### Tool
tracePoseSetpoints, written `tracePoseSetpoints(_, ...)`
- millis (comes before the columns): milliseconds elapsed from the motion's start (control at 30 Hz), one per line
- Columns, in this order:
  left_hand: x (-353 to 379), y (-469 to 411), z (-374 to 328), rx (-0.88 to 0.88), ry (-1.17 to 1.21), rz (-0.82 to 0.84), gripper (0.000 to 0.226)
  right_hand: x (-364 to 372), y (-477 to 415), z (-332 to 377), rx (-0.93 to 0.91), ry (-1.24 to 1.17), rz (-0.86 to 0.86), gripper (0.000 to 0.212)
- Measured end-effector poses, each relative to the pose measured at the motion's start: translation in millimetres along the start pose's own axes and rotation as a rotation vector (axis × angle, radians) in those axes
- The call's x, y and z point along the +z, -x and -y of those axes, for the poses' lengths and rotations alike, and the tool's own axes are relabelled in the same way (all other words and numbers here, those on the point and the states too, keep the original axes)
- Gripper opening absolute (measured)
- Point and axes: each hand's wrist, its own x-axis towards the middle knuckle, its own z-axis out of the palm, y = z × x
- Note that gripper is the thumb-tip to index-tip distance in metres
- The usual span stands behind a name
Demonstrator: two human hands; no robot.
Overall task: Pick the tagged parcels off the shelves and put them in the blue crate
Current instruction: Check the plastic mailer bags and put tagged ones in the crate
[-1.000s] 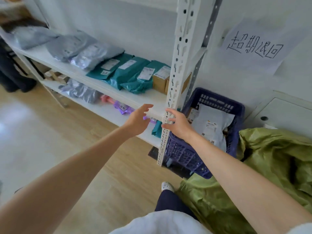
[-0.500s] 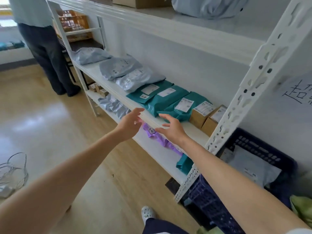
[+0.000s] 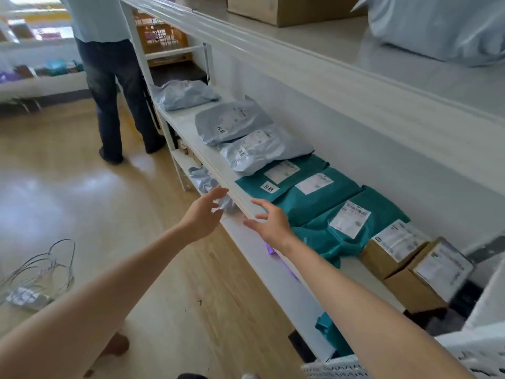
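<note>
left hand: grip slack, fingers spread, empty | right hand: same, hovered at the shelf edge, probably lining up a grab | tagged teal parcel lay flat just ahead | blue crate out of shot

A small white handwritten tag on the teal plastic mailer bag shows two characters, too blurred to read; the white shipping labels likewise.
</note>
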Motion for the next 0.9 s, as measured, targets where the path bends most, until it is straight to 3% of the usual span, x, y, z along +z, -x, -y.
tracePoseSetpoints(167, -22.4, -51.3, 41.2, -0.059, 0.003, 0.013, 0.049, 23.3, -56.7, 4.7, 0.036, 0.002, 0.007, 0.060)
tracePoseSetpoints(600, -133.4, -232.2, 140.5, 0.093, -0.022, 0.208, 0.049, 119.7, -214.2, 62.7, 0.203, -0.100, -0.242, 0.058)
tracePoseSetpoints(900, -175.9, -316.0, 179.2, 0.131, 0.000, 0.280, 0.050, 153.6, -289.2, 93.2, 0.203, -0.047, -0.370, 0.056)
